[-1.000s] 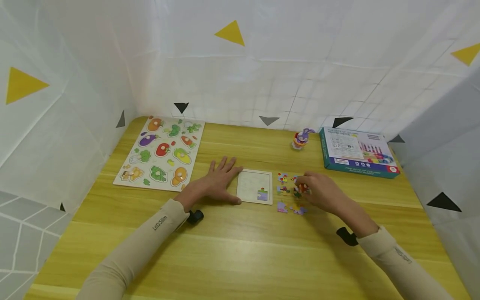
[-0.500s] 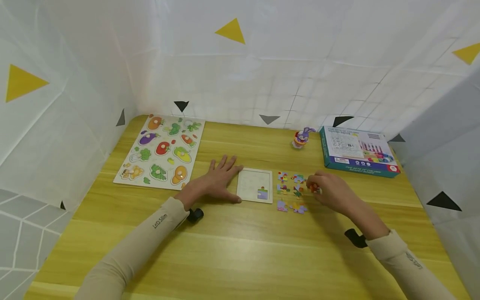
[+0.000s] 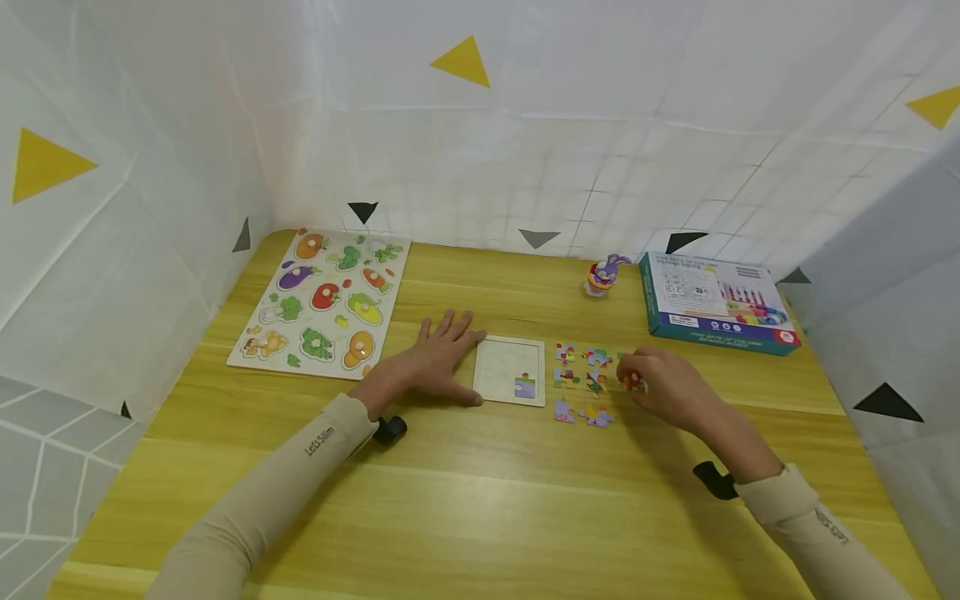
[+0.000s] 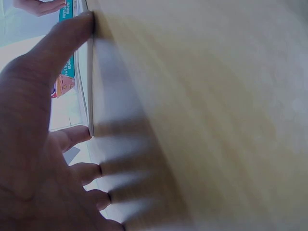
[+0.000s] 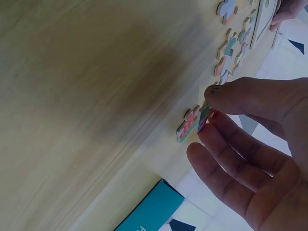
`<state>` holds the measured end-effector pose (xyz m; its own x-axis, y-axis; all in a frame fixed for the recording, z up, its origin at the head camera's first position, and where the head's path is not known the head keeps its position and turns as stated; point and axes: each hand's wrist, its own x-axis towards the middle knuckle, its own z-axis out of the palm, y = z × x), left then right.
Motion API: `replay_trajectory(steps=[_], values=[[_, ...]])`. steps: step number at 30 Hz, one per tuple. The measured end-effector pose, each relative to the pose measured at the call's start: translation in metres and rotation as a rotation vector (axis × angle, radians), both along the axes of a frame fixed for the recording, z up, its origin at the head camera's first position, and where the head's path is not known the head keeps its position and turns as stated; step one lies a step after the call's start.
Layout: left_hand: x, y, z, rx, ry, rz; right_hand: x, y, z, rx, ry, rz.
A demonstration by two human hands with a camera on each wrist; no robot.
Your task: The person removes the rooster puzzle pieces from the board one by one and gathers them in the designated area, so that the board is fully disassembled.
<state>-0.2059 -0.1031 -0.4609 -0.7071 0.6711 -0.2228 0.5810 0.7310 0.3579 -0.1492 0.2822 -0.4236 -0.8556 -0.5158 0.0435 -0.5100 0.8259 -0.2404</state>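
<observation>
My left hand (image 3: 437,364) lies spread on the table, thumb and index fingertip at the left edge of a small square puzzle tray (image 3: 495,343). One purple and green jigsaw piece (image 3: 525,388) sits in the tray's lower right corner. My right hand (image 3: 666,385) pinches a red and green jigsaw piece (image 5: 204,118) between thumb and fingers, close over the table. Another red and green jigsaw piece (image 5: 187,124) lies beside those fingertips in the right wrist view. Several loose jigsaw pieces (image 3: 596,382) lie in rows between the tray and my right hand.
At the back left lies a vegetable puzzle board (image 3: 327,297). A purple rabbit figure (image 3: 606,275) stands behind the loose pieces. A teal and white box (image 3: 718,304) is at the back right. White sheeting (image 3: 570,158) rises behind the table.
My right hand has moved right, away from above the loose pieces, with a red piece at its fingertips, uncovering the right column. The left hand stays in place.
</observation>
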Motion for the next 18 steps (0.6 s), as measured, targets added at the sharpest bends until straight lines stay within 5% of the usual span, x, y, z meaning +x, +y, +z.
replay_trajectory(steps=[18], values=[[0.0001,0.0002,0.0013,0.010,0.005,0.001,0.0018,0.0018,-0.0046,0.017,-0.021,0.026]])
